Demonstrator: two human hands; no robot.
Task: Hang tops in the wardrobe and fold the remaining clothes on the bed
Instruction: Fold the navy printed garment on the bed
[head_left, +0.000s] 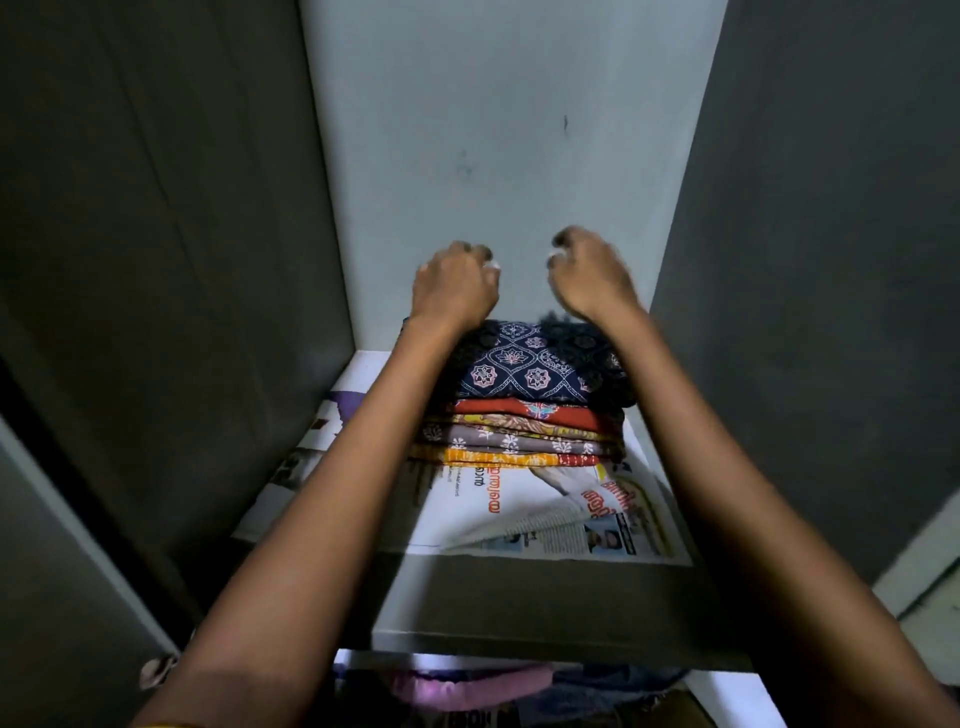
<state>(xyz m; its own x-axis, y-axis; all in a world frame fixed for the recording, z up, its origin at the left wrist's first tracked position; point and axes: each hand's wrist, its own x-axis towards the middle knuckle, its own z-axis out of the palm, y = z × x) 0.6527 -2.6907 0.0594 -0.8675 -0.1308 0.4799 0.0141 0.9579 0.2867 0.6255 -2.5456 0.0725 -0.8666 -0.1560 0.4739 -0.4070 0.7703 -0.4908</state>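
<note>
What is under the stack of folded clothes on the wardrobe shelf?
Newspaper lines the shelf under the stack of folded clothes. How far it extends beneath the stack is hidden.
</note>
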